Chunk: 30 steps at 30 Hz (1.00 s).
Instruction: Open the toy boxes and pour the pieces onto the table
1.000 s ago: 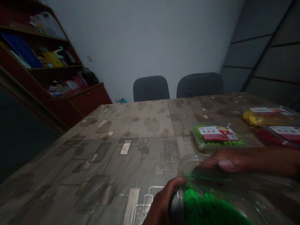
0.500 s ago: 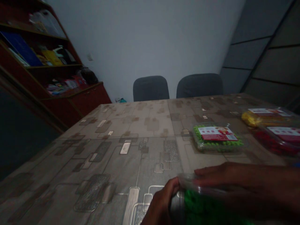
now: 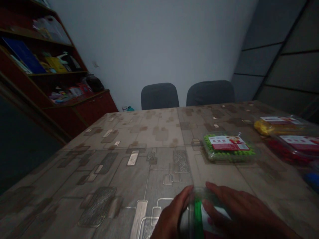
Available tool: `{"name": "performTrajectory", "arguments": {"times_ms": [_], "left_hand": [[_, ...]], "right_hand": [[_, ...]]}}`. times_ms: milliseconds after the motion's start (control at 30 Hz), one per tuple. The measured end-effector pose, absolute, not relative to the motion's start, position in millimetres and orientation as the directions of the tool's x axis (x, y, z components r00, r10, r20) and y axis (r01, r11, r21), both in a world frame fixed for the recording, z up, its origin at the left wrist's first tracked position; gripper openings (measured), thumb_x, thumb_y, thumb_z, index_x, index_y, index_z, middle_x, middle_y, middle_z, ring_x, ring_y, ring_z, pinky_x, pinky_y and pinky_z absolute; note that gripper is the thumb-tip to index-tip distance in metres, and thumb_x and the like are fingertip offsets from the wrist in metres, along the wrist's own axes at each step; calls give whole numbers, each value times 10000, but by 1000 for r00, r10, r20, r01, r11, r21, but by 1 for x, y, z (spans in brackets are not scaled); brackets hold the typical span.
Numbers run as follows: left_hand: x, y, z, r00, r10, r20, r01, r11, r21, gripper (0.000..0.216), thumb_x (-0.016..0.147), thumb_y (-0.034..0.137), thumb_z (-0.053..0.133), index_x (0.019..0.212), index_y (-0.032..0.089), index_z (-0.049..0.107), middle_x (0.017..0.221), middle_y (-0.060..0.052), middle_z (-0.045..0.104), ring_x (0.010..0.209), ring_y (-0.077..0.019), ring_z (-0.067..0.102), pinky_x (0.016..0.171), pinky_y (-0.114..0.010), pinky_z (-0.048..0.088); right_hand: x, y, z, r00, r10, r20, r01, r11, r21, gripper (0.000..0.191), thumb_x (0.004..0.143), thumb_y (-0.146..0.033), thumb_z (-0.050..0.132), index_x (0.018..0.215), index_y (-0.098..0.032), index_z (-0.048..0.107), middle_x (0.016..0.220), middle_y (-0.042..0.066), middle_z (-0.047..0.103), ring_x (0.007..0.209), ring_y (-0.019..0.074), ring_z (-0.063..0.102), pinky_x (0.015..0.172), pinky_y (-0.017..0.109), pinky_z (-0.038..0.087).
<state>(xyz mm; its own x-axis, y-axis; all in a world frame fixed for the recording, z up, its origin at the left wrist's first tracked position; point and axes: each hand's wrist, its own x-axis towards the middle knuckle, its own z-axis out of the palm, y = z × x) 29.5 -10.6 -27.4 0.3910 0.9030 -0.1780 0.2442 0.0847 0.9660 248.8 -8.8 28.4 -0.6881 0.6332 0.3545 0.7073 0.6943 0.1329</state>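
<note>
At the bottom edge of the head view is a clear plastic box [image 3: 198, 217] with bright green contents and a white label under its lid. My left hand [image 3: 171, 214] is wrapped around the box's left side, thumb and fingers against its edge. Over the top and right of the lid lies my right hand [image 3: 236, 205], its fingers bent onto the far rim and the label. The near part of the box is cut off by the frame.
Beyond my hands stands a similar box [image 3: 229, 147] with light green pieces. Further right are a yellow-filled box [image 3: 279, 125], a red-filled box [image 3: 294, 147] and something blue [image 3: 312, 179]. The patterned table [image 3: 134, 132] reaches two dark chairs [image 3: 159, 96].
My right hand has shifted from lying flat across the lid to a bent grip, and the white label now shows. My left hand stays at the box's left side.
</note>
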Motion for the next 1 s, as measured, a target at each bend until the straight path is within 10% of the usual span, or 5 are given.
{"name": "performTrajectory", "arguments": {"times_ms": [300, 533, 700, 800, 1000], "left_hand": [[-1, -9, -35, 570, 820, 47, 123, -142, 982, 776, 751, 489, 618, 1438, 214, 385, 1417, -169, 422, 1276, -375, 414, 1044, -497, 369], [25, -1, 11, 447, 867, -221, -97, 292, 951, 616, 766, 412, 690, 1307, 207, 478, 1226, -130, 493, 911, -203, 563, 781, -329, 469], [45, -1, 18, 433, 864, -256, -229, 380, 896, 564, 708, 390, 772, 1154, 140, 533, 949, -94, 607, 802, -186, 584, 710, -292, 452], [38, -5, 23, 360, 883, -301, -242, 400, 884, 570, 679, 385, 804, 1129, 140, 554, 885, -79, 635, 747, -173, 595, 677, -275, 458], [24, -14, 26, 243, 916, -320, -220, 373, 901, 577, 660, 422, 818, 1117, 179, 564, 934, -80, 651, 785, -211, 631, 699, -302, 481]], "right_hand": [[262, -9, 20, -825, 446, 346, 563, 694, 448, 343, 889, -373, 454, 1191, -267, 578, 1154, 168, 653, 866, 297, 692, 560, 393, 576], [256, -12, 9, -740, 495, 456, 666, 635, 392, 358, 868, -205, 436, 1194, -283, 559, 1239, 176, 600, 923, 317, 660, 639, 472, 539], [307, -17, 9, -396, 751, 529, 823, 546, -159, 272, 918, -336, 433, 1162, -305, 550, 1143, 66, 633, 995, 245, 624, 764, 359, 527], [329, -26, 10, -20, 999, -34, 706, -10, -709, 391, 946, -550, 348, 1039, -254, 586, 996, 52, 640, 908, 208, 626, 749, 287, 516], [290, -26, 8, 87, 953, -289, 331, -301, -894, 476, 840, -660, 417, 703, -207, 468, 585, -9, 417, 537, 139, 411, 473, 243, 355]]}}
